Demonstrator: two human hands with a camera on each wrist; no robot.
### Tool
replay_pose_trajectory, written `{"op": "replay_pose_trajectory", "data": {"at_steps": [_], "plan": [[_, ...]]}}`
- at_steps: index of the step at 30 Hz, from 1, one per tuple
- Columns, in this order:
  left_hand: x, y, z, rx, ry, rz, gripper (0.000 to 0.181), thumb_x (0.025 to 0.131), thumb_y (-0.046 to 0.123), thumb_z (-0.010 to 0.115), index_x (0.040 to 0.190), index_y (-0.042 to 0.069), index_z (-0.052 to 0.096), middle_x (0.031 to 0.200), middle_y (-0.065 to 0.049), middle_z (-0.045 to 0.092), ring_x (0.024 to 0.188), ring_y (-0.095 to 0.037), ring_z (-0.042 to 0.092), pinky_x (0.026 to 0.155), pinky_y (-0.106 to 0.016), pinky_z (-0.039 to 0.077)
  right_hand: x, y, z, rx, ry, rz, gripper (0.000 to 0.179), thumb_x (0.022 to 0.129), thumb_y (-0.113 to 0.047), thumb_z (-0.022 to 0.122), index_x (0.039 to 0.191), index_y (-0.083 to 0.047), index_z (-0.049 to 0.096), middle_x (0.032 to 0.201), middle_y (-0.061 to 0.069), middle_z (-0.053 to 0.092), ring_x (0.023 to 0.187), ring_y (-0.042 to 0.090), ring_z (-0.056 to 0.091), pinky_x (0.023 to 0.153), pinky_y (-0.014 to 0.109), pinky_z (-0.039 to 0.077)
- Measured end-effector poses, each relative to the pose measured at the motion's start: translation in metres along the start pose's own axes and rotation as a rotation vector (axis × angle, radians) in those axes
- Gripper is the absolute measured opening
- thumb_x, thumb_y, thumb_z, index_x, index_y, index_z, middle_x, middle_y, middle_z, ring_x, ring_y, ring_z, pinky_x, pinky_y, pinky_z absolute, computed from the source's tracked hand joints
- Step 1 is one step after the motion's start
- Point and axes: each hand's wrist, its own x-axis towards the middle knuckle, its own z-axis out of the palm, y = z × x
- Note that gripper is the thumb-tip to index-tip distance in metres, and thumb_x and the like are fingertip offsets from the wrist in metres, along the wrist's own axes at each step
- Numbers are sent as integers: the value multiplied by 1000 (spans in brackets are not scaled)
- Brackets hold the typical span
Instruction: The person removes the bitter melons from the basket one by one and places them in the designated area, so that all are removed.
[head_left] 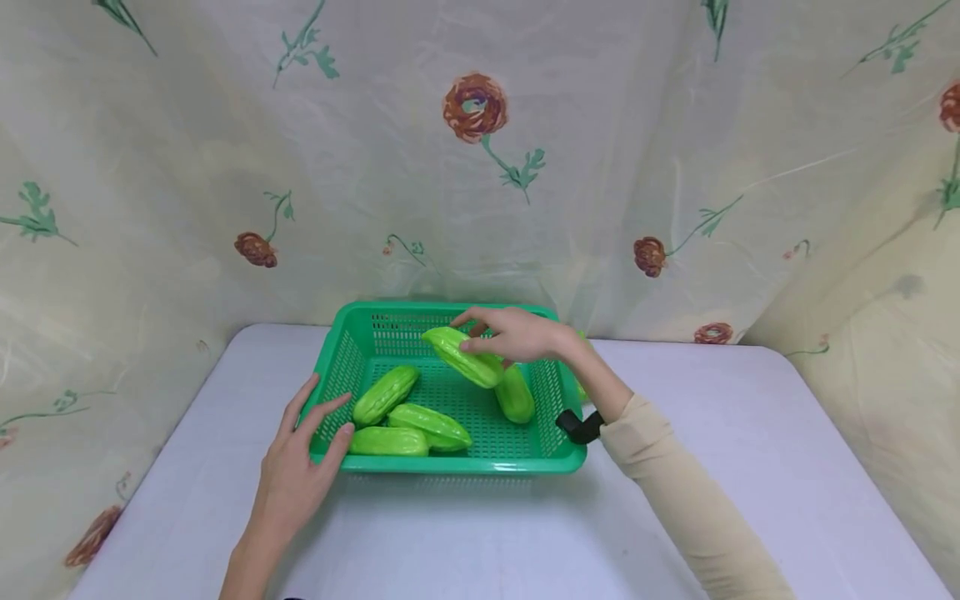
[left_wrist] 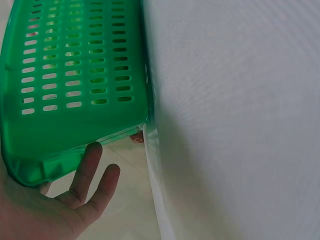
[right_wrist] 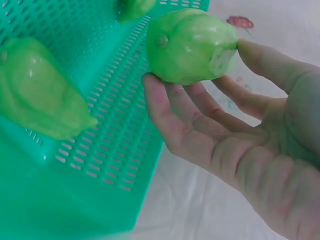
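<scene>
My right hand (head_left: 517,335) holds a bright green, ridged bitter gourd (head_left: 465,358) above the green plastic basket (head_left: 457,467), thumb on one side and fingers on the other. The right wrist view shows the same gourd (right_wrist: 192,47) end-on at the fingertips. Inside the basket, several more gourds lie on the left, among them a front one (head_left: 390,442), and one gourd (head_left: 515,396) lies on the right. My left hand (head_left: 296,471) rests at the basket's left rim, fingers spread. Two of its fingers (left_wrist: 85,175) extend loosely outside the wall in the left wrist view.
The basket stands on a table with a white cloth (head_left: 450,542). A floral curtain (head_left: 375,167) hangs behind and at both sides. Something light green (head_left: 582,392) shows beyond the basket's right side, mostly hidden by the right arm. A black strap (head_left: 579,427) sits at the right wrist.
</scene>
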Motion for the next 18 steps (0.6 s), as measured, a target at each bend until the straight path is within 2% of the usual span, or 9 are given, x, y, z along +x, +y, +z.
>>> {"op": "replay_pose_trajectory", "data": {"at_steps": [5, 9, 14, 18], "plan": [[0, -1, 1, 1, -3, -2, 39, 110, 33, 63, 148, 25, 66, 178, -5, 32, 148, -52, 51, 93, -71, 55, -14, 7, -8, 102, 50, 18, 54, 114, -38, 53, 163, -20, 42, 159, 19, 53, 137, 36, 63, 97, 52, 64], [0, -2, 1, 7, 0, -2, 39, 109, 33, 63, 148, 26, 66, 178, -5, 32, 147, -52, 52, 92, -71, 56, -22, 15, -14, 173, 79, 23, 56, 114, -39, 51, 164, -17, 39, 162, 21, 48, 143, 39, 56, 97, 51, 64], [1, -3, 1, 11, 2, 1, 39, 109, 33, 63, 147, 26, 66, 177, -6, 33, 143, -53, 56, 88, -67, 58, -30, 25, -19, 194, 117, 30, 57, 114, -40, 51, 164, -15, 39, 160, 21, 49, 140, 39, 58, 94, 46, 65], [1, -2, 1, 9, 0, 0, 39, 109, 33, 63, 147, 25, 66, 177, -6, 33, 144, -53, 54, 88, -68, 57, -35, 34, -22, 231, 132, 34, 57, 114, -39, 50, 164, -13, 38, 159, 22, 49, 137, 38, 59, 98, 50, 63]]}}
